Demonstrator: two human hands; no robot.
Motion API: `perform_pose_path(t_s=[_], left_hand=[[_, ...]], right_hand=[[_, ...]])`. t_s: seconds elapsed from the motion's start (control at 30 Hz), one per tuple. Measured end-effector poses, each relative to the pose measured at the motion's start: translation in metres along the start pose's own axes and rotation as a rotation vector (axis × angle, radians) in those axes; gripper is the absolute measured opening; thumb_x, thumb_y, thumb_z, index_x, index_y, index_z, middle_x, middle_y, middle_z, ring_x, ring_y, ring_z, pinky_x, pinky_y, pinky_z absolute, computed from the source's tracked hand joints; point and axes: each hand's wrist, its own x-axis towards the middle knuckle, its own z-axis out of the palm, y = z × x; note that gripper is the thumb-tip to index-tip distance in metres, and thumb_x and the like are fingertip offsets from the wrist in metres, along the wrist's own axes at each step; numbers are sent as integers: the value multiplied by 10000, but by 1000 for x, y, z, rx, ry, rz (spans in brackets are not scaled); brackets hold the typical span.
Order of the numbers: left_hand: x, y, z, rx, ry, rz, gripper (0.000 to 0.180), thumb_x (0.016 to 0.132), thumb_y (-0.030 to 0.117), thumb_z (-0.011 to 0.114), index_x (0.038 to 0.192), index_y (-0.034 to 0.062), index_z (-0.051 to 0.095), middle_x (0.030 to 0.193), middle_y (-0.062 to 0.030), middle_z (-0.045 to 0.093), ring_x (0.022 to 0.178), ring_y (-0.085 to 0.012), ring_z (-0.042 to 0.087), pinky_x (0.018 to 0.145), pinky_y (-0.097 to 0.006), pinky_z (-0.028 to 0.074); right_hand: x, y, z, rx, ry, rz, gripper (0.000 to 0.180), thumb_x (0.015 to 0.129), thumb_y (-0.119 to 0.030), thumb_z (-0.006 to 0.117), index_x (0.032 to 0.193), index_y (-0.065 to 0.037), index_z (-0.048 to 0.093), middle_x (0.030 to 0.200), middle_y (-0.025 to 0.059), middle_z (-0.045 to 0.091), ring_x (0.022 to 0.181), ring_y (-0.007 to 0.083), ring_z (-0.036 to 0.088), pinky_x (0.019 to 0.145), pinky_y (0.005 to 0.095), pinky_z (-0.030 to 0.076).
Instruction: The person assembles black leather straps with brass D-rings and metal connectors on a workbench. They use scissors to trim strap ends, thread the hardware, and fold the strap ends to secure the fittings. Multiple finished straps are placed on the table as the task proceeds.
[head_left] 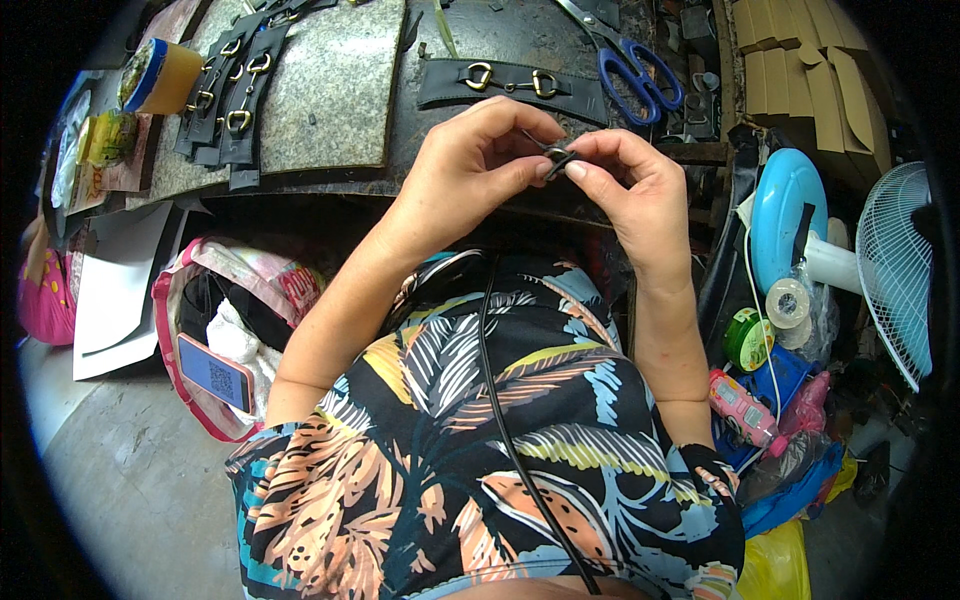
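Both my hands meet in front of me, just over the near edge of the dark workbench. My left hand [490, 150] pinches a small black strap piece with a brass-coloured ring [557, 155]. From the other side, the thumb and forefinger of my right hand [632, 185] grip the same piece. My fingertips hide much of it. Right behind my hands lies a black leather strap [440, 83] with two brass D-shaped rings. Blue-handled scissors [640, 80] rest at its right end.
Several black straps with brass fittings [240, 100] lie on a grey stone slab [330, 90] at left, beside a jar [160, 77]. Below stands a bag with a phone [215, 372]. At right are a blue fan [790, 220], tape [788, 303], a pink bottle [745, 412] and cardboard [810, 90].
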Motion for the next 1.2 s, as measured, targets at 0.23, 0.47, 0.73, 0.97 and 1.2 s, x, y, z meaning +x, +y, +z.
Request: perform_pose_path(t_s=[0.23,0.47,0.73,0.97,1.2], left_hand=[[1,0,3,40,15,6,282,936,-8,687,1214,-12,637,1068,-45,687,939,-97,657,817,-247,546],[1,2,2,-38,-13,-42,316,949,9,680,1258,-5,615,1101,-42,677,938,-98,657,820,-249,548],[2,3,2,11,-10,-55,325,949,-9,666,1270,0,614,1112,-44,674,942,-101,661,832,-247,551],[0,-1,5,-2,-2,7,328,938,-41,658,1262,-2,622,1103,-38,674,948,-90,652,839,-243,546],[0,-1,3,-12,23,2,322,930,-23,679,1246,6,627,1052,-31,675,919,-92,654,793,-235,541]], right_hand=[[0,-1,-2,73,-8,-39,125,885,9,746,1010,6,754,930,18,729,828,65,648,768,214,523],[-2,-1,2,85,40,-18,156,879,28,745,1033,0,733,953,15,723,859,62,649,796,218,528],[-2,1,3,164,94,-28,163,873,27,752,1021,-14,698,945,5,707,850,59,641,801,214,514],[-5,-1,2,98,59,-78,165,881,8,749,1034,-17,693,949,7,706,835,65,649,791,221,526],[2,0,-9,157,224,-50,140,922,31,701,1056,-2,685,927,37,685,789,81,656,704,225,577]])
